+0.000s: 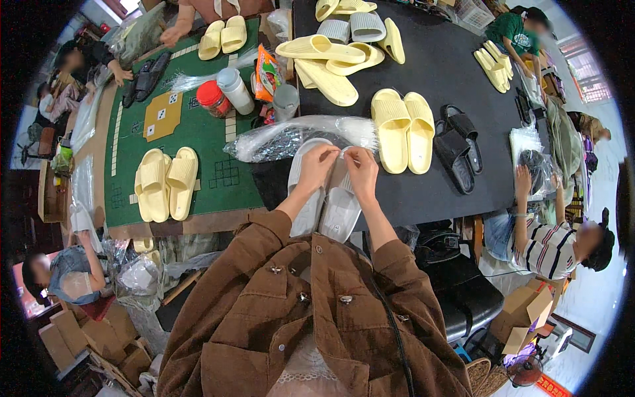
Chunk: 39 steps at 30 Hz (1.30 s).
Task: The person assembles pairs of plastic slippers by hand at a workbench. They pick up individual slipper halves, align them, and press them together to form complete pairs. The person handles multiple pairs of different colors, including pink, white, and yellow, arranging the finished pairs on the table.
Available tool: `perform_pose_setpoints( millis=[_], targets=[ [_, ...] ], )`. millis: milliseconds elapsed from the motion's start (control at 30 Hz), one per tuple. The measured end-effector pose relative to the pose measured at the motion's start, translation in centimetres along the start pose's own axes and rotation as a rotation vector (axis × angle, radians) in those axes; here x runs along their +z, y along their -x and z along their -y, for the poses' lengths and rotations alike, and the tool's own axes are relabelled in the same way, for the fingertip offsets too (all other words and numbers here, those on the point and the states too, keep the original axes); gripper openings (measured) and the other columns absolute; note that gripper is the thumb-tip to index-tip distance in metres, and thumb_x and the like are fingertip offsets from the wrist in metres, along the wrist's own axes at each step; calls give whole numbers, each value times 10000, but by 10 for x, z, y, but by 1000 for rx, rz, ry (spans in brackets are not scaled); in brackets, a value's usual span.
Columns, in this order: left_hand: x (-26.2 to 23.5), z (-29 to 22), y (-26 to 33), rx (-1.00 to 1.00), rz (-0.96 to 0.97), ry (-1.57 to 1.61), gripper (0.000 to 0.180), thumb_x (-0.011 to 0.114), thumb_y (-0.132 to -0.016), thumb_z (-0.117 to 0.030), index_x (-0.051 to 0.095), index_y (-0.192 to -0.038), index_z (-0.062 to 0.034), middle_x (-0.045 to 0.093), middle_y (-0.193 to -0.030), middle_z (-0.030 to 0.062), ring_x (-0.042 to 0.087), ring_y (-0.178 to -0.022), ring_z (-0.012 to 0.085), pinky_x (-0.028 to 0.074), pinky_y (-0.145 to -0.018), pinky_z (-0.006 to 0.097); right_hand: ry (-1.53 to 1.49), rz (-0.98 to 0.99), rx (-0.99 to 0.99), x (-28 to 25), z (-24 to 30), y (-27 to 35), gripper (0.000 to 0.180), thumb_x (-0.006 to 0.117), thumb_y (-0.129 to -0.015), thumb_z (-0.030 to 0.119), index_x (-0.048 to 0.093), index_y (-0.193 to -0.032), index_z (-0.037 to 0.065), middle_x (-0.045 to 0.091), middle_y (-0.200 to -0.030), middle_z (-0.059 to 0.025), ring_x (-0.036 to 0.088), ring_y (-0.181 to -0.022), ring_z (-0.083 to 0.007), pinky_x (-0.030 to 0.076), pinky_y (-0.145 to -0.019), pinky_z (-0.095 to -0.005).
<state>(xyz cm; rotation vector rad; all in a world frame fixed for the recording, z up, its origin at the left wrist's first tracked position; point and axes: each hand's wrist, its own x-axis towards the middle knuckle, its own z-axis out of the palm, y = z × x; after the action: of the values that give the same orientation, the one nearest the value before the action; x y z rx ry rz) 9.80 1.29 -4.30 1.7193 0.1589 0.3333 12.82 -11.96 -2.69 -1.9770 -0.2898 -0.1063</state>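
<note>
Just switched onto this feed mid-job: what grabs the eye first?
Both hands, the left hand and right hand, pinch at a pair of pale grey slippers on the black table's near edge. Just beyond them lies a clear plastic bag. Yellow slipper pairs dot both tables, one right of the hands.

Grey slippers (324, 198) partly under hands

I'm viewing from one head-worn fisheye camera, looking steeply down, close over the table (436, 66) edge.
</note>
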Motion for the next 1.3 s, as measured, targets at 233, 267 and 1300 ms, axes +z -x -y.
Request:
perform_pose_setpoints(
  millis=[233, 267, 1300],
  targets=[
    [-5, 2, 1, -60, 66, -24, 121, 599, -874, -103, 649, -923, -5, 624, -796, 32, 551, -701, 92, 441, -620, 243, -31, 3, 24, 1, 13, 0, 81, 633, -804, 46, 642, -876, 9, 642, -941, -126, 632, -810, -235, 527, -662, -308],
    [-5, 5, 1, -76, 81, -25, 123, 597, -876, -102, 645, -934, -4, 625, -797, 30, 555, -710, 92, 443, -627, 241, -55, 10, 49, 2, 14, -1, 82, 634, -806, 51, 642, -876, 10, 644, -933, -128, 632, -806, -237, 526, -661, -309],
    [-3, 7, -1, -133, 78, 225, 112, 540, -884, 10, 543, -995, 2, 608, -917, 60, 597, -823, 114, 486, -744, 245, -466, 115, 261, 17, -18, -4, 312, 544, -917, 193, 589, -1146, -14, 628, -1086, -120, 584, -1026, -216, 462, -876, -345]
  ],
)
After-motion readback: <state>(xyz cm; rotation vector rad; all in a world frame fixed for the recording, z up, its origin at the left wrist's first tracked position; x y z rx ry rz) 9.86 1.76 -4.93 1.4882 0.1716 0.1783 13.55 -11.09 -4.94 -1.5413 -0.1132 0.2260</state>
